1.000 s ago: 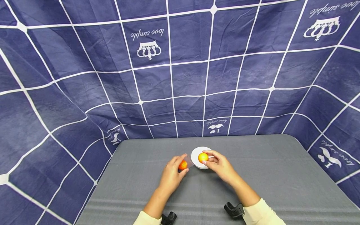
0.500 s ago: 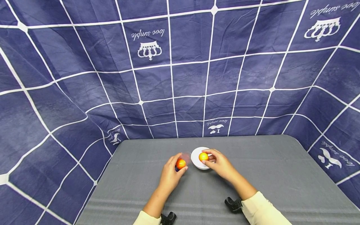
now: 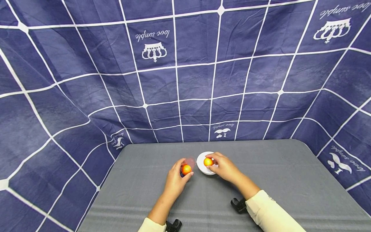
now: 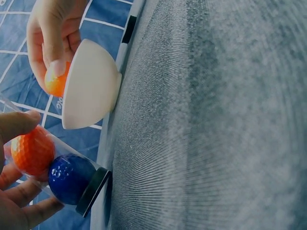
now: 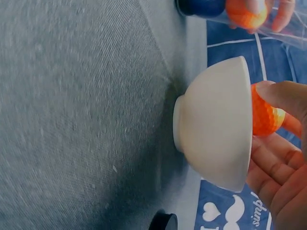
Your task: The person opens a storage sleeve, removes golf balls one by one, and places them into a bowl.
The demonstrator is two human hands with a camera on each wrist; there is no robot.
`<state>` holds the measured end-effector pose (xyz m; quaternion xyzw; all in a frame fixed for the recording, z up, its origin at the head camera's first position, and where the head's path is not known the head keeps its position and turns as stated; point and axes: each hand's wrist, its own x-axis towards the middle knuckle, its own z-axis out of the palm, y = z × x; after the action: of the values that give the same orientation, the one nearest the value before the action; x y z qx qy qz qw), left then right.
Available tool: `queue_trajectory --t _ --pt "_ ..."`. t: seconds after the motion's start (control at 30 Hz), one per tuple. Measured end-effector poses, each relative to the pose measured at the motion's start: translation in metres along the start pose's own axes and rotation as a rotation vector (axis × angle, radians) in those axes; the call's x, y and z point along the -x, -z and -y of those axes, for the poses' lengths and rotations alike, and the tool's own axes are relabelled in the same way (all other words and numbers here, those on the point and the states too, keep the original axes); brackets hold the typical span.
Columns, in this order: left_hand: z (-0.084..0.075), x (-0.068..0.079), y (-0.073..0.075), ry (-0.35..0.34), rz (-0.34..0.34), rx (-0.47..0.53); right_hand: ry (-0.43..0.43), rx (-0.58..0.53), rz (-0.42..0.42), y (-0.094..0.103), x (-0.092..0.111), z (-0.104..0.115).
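Note:
My left hand (image 3: 174, 179) holds a clear plastic tube (image 3: 190, 162), fingers and thumb curled around its wall. Inside it, an orange golf ball (image 4: 32, 151) sits above a dark blue ball (image 4: 72, 179), over the tube's black base (image 4: 93, 192) near the tabletop. Just right of the tube stands a white bowl (image 5: 216, 124), upright on its foot. With thumb and fingertips my right hand (image 3: 227, 168) pinches a second orange golf ball (image 5: 266, 112) at the bowl's mouth. In the right wrist view, the bowl's rim overlaps part of that ball.
The grey cloth-covered table (image 3: 278, 180) extends around the bowl on all sides. Blue curtains (image 3: 191, 83) with white grid lines hang behind and along both sides. Black wrist mounts (image 3: 174, 225) sit below both forearms.
The tube has tipped back from leaning toward the bowl to more upright, its orange ball shifting slightly left. My right hand, still pinching its ball, has moved slightly left over the bowl.

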<state>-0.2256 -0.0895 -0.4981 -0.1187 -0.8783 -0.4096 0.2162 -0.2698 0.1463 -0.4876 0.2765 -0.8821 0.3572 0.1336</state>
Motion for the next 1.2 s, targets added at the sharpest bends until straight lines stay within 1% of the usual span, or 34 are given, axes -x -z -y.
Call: queue_trajectory --t 0.13,0.37,0.57,0.63,0.83,1.03,1.2 --pt "0.001 0.001 -0.001 -0.025 -0.001 -0.005 0.047 0.142 0.032 -0.001 -0.003 -0.001" --pt "0.002 0.002 -0.002 -0.012 -0.006 0.012 0.052 0.243 0.088 -0.001 -0.008 0.003" --pt "0.003 0.003 -0.002 -0.027 0.000 -0.004 0.040 0.295 0.153 -0.002 -0.011 0.005" --pt "0.003 0.003 -0.002 -0.020 0.008 -0.007 0.033 0.313 0.163 -0.003 -0.012 0.005" --pt "0.002 0.003 0.000 0.000 0.028 0.001 0.010 0.322 0.180 -0.007 -0.016 0.001" --pt "0.002 0.003 0.001 0.003 0.030 0.007 0.057 0.347 0.210 -0.009 -0.019 -0.001" --pt "0.002 0.003 0.003 0.009 0.035 -0.007 0.068 0.357 0.223 -0.008 -0.020 -0.001"
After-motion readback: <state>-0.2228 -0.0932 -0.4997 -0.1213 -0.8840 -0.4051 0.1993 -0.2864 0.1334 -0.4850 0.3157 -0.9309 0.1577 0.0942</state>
